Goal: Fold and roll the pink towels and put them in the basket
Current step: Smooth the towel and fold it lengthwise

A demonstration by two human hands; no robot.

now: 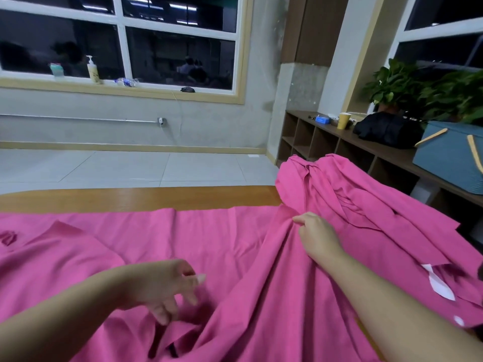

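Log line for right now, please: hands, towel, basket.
right hand: pinching pink towel | left hand: open, above towel | towel: spread on table, unfolded | basket: on shelf, right

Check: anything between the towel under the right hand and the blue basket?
Yes. The right hand pinches the spread towel; a heap of more pink cloth lies between it and the basket on the shelf.

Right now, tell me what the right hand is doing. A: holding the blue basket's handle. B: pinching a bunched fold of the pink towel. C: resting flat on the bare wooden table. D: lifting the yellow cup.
B: the right hand has its fingers curled into a gathered ridge of the pink towel spread on the table, far from the blue basket on the shelf unit.
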